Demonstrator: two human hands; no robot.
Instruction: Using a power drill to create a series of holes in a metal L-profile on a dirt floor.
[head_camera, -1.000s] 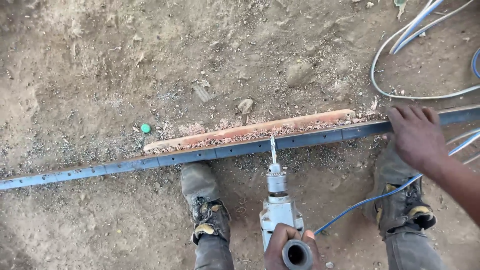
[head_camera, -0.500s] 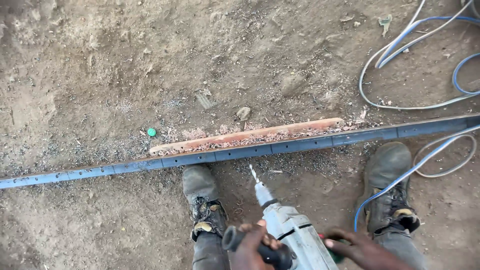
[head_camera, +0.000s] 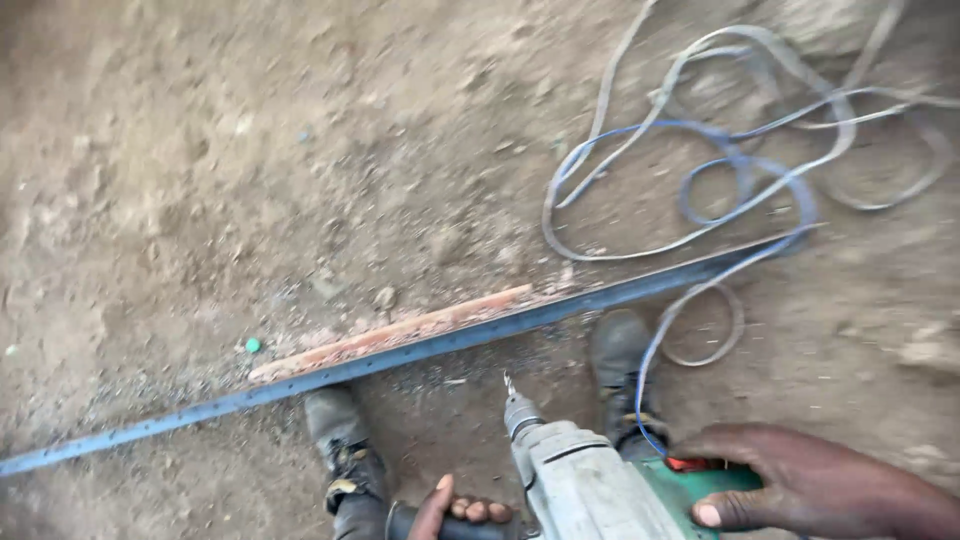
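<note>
At six o'clock in the view, low against the bottom edge, a grey-bodied power drill (head_camera: 585, 480) with a green rear housing is held off the ground, its bit (head_camera: 509, 384) angled up toward eleven o'clock and hanging just short of the metal bar, not touching it. Right hand (head_camera: 810, 485) wraps the green rear grip at four o'clock, fingers curled closed around it, thumb laid along the side. Left hand (head_camera: 455, 510) at six o'clock is closed around the dark side handle (head_camera: 410, 520), fingertips showing over the top. Blue cable (head_camera: 690, 300) runs from the drill's rear up toward one o'clock, joining pale loops of cord on the dirt. Long dark metal bar (head_camera: 400, 358) lies on bare dirt ground (head_camera: 200, 150), running from eight o'clock to two o'clock. Reddish wooden strip (head_camera: 390, 335) lies touching its far side. Two worn boots stand just near side of the bar: left boot (head_camera: 340, 450), right boot (head_camera: 620, 360). Small green cap (head_camera: 253, 345) sits at nine o'clock, near the strip's end.
</note>
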